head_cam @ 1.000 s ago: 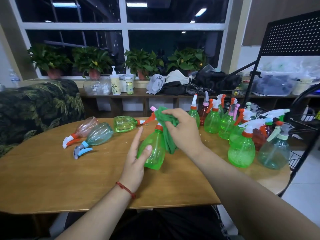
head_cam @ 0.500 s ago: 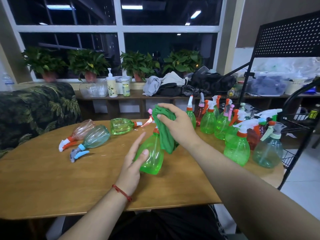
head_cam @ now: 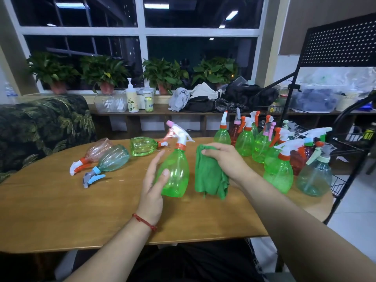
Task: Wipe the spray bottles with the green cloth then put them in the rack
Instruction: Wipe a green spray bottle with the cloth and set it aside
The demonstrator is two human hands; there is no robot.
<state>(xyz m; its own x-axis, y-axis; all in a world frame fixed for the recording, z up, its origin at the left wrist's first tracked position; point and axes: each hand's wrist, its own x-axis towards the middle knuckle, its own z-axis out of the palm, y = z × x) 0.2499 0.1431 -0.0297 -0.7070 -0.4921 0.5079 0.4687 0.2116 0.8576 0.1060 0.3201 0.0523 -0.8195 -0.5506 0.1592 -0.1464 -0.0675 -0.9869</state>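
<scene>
Spray bottle [head_cam: 176, 171], clear green with a white trigger head and orange collar, stands more or less upright near the middle of the wooden table [head_cam: 61, 210], right in front of the person. Their left hand [head_cam: 153, 186] holds it by the body, thumb laid across the front and fingers reaching round the back; I cannot tell whether its base rests on the wood or sits just above it. A red string bracelet [head_cam: 145, 221] circles that wrist. Just beside the bottle, on its right and not touching it, the right hand [head_cam: 225, 161] grips the green cloth [head_cam: 209, 180] by its top edge, fingers curled over the bunched fabric while the rest hangs down in folds toward the table. Further right, a cluster of upright bottles [head_cam: 278, 171] crowds the table's end, mostly green, some red, and a pale teal bottle [head_cam: 314, 176] nearest the edge. Over on the left, three bottles lie on their sides: a pink one [head_cam: 97, 149], a teal one [head_cam: 114, 158] touching it, and a green one [head_cam: 142, 146] a little apart. Beyond the table's right end stands the black rack [head_cam: 341, 41] with its perforated back panel. Potted plants [head_cam: 162, 72] line the window sill behind.
</scene>
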